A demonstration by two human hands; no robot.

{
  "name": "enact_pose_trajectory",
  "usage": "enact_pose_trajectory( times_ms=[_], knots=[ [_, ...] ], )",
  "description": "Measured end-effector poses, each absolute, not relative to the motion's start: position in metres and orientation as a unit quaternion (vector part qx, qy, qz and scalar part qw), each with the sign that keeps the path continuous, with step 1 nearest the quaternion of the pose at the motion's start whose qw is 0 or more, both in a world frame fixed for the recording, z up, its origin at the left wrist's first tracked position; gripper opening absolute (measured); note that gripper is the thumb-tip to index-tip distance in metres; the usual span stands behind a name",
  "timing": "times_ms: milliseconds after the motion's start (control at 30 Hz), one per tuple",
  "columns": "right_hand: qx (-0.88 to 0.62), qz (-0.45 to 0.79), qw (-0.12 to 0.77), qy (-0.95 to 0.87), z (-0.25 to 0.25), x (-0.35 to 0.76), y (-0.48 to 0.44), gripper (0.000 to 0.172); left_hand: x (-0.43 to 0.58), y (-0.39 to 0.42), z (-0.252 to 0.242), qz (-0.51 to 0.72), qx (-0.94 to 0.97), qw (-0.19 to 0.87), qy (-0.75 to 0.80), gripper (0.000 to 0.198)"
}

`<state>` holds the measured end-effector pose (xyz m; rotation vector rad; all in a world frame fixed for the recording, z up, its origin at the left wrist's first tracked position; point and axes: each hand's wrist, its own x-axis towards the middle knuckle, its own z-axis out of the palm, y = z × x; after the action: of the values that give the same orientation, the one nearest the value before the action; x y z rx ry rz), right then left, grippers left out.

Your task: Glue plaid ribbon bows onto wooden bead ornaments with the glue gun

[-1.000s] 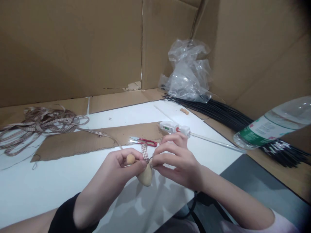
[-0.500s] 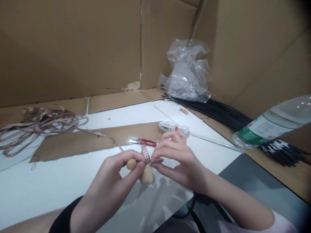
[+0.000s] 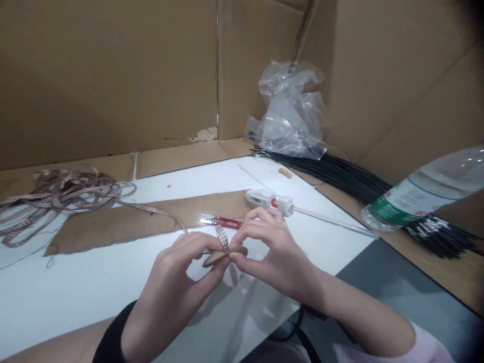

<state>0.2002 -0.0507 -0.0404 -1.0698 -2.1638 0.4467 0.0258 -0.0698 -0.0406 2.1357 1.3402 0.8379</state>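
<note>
My left hand (image 3: 176, 282) pinches a small tan piece with two flat, rounded lobes (image 3: 215, 258) between thumb and fingertips. It is seen nearly edge-on, and its material is unclear. A brown-and-white checked ribbon (image 3: 221, 236) rises from its middle, between the two hands. On the other side, my right hand (image 3: 270, 247) closes thumb and forefinger on the same piece near its centre; its other fingers are curled. Just beyond the fingers lie red-handled thread snips (image 3: 226, 222). A white glue gun (image 3: 260, 197) with a clear glue stick rests behind my right hand.
A cardboard strip (image 3: 151, 222) lies across the white table (image 3: 45, 297). Tangled checked ribbon (image 3: 71, 189) is at left. Several tan discs (image 3: 285, 173), a clear plastic bag (image 3: 289, 113), black rods (image 3: 321, 169) and a tilted bottle (image 3: 419, 194) stand toward the back and right.
Between my fingertips, the piece has turned from showing a pale, broad lower lobe to lying nearly edge-on. My right hand has shifted slightly left and closer to my left hand.
</note>
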Motion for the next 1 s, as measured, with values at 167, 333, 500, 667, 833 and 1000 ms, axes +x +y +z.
enact_pose_trajectory(
  times_ms=[167,333,500,667,833,1000],
  knots=[
    [-0.449,0.271,0.333,-0.783,-0.037,0.200,-0.043,0.004,0.025,-0.061,-0.037,0.298,0.734,0.290,0.537,0.017],
    [-0.426,0.406,0.335,-0.736,-0.039,0.200,-0.038,0.028,0.024,-0.056,-0.033,0.302,0.668,0.384,0.562,0.020],
    [-0.417,0.455,0.363,-0.698,-0.043,0.193,-0.042,0.017,0.024,-0.057,-0.034,0.317,0.656,0.379,0.571,0.022],
    [-0.448,0.473,0.389,-0.652,-0.050,0.188,-0.043,0.010,0.023,-0.055,-0.035,0.287,0.675,0.404,0.547,0.023],
    [-0.452,0.478,0.387,-0.647,-0.054,0.187,-0.041,0.008,0.025,-0.054,-0.033,0.262,0.681,0.411,0.546,0.023],
    [-0.423,0.434,0.398,-0.689,-0.055,0.189,-0.036,0.012,0.023,-0.052,-0.029,0.287,0.677,0.418,0.533,0.024]
  ],
)
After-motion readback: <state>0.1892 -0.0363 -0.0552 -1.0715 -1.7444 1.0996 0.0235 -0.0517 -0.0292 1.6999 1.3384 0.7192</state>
